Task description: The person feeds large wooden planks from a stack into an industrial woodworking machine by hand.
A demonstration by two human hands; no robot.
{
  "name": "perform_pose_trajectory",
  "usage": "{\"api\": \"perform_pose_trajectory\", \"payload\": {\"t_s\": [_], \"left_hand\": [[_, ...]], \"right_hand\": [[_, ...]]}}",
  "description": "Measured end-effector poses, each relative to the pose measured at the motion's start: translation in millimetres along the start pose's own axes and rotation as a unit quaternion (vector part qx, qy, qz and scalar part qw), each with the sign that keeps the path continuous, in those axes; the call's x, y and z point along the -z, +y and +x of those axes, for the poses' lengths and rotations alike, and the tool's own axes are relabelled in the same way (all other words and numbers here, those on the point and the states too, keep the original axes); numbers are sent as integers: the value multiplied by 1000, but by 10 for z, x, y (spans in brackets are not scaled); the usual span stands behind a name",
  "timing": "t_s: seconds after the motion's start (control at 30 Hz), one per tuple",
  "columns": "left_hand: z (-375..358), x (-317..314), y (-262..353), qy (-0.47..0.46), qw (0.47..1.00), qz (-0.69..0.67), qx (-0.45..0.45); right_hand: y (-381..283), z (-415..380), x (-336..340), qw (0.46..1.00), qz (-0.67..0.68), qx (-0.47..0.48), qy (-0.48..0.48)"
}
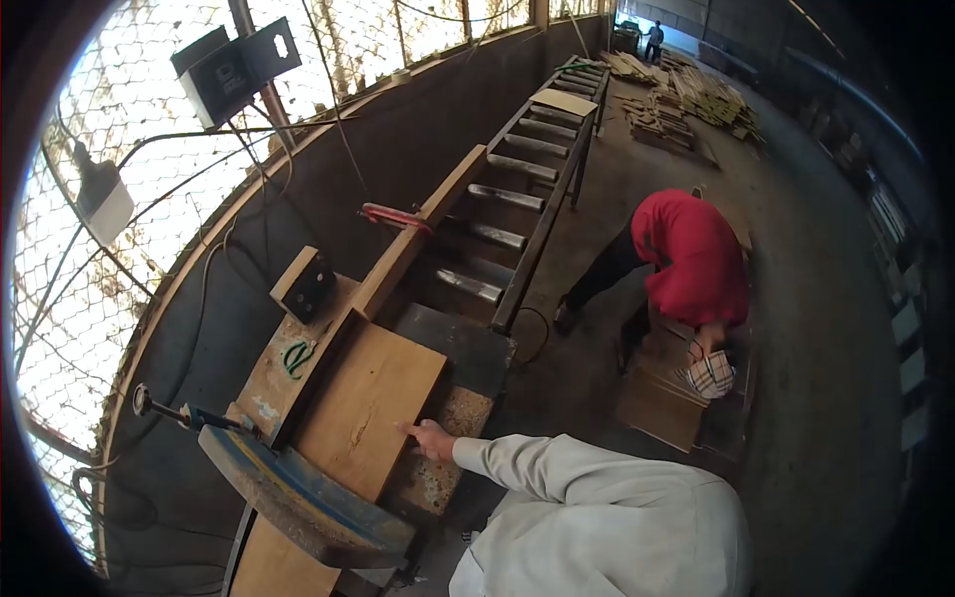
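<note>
A wide wooden board point(373, 403) lies along a straight wooden fence point(403, 264) on the machine table. My right hand point(432, 440), in a light sleeve, is at the board's right edge, its index finger on the top face and the other fingers curled by the edge. Below the board, a curved blue and yellow machine part point(298, 493) crosses over the wood, hiding what lies beneath. More flat wood point(274, 562) shows beyond it at the bottom. My left hand is out of view.
A red clamp point(396, 218) grips the fence. A roller conveyor point(517, 204) runs away toward the top, carrying a flat panel point(564, 102). At the right, a person in red point(691, 254) bends over boards point(662, 408). Timber piles point(696, 99) and another person point(655, 42) are farther back.
</note>
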State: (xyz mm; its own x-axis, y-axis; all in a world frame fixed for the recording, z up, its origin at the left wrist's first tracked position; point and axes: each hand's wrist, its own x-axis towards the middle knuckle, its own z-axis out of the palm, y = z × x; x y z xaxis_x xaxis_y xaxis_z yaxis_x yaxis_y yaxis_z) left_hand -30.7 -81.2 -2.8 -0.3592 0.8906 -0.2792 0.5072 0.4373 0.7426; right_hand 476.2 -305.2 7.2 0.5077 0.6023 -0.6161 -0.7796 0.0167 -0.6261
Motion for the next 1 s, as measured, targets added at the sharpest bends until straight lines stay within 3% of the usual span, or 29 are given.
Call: {"api": "perform_pose_trajectory", "payload": {"t_s": [0.17,0.23,0.33,0.37,0.43,0.47,0.53,0.67,0.73,0.8,0.83,0.87,0.9,0.93,1.0], "left_hand": [[-44,27,45,20,999,23,27],[-48,114,14,29,999,29,35],[-19,300,-91,52,997,44,46],[8,383,-134,65,995,53,46],[96,526,-257,75,994,66,39],[150,554,-340,28,997,75,7],[239,606,-486,-67,993,81,-59],[178,360,-439,-22,1000,-2,-6],[74,303,-277,-14,999,-33,15],[-26,277,-177,-12,998,-55,35],[-69,274,-141,-10,997,-68,44],[-104,283,-116,-11,995,-83,52],[-116,297,-103,-13,993,-104,63],[-115,327,-100,-16,987,-137,78],[-80,455,-102,-38,962,-238,127]], "right_hand": [[79,-363,86,998,19,18,49],[133,-622,330,998,-41,52,18],[225,-620,839,998,62,17,14],[363,-429,1160,988,-54,144,-25],[179,-450,1388,981,-19,194,-15],[-149,-546,1394,985,129,108,43],[-436,-261,1797,985,88,107,100],[-1587,-243,2001,959,164,194,128],[-2236,177,2479,944,119,270,149],[-2981,261,2642,933,135,279,185],[-3146,411,2846,855,-203,403,255],[-3239,525,3053,660,-516,464,288],[-3356,456,2845,784,-298,469,278],[-3402,454,2510,856,-60,449,250],[-2988,618,2315,764,-239,497,333]]}}
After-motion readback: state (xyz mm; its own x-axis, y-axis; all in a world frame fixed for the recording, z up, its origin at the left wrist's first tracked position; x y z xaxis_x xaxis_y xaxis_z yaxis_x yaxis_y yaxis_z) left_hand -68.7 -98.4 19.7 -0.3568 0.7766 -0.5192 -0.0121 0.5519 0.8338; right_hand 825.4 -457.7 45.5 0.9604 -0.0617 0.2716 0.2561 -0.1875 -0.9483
